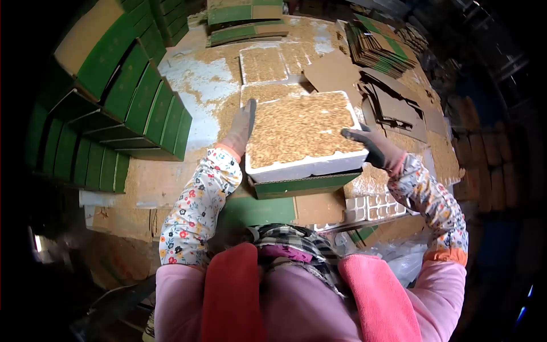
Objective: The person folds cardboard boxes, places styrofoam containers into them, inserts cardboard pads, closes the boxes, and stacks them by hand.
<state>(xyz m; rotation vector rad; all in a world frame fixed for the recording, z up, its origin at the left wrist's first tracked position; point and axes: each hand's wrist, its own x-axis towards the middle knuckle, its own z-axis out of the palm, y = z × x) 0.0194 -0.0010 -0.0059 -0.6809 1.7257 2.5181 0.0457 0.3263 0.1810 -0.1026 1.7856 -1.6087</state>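
A white foam box covered with loose tan flakes, like sawdust or husks, is between my hands. My left hand, gloved in grey, presses along its left side with the fingers pointing away from me. On the opposite side my gloved right hand grips the right edge, thumb and fingers at the corner. Directly beneath the foam box is a green cardboard carton, its front panel showing below the foam. The carton's inside is hidden by the foam box.
Stacked green cartons line the left. Flattened cartons are piled at the back right, with loose cardboard sheets nearer. Another flake-covered foam box lies farther back on the flake-strewn table. White foam trays sit near the front edge.
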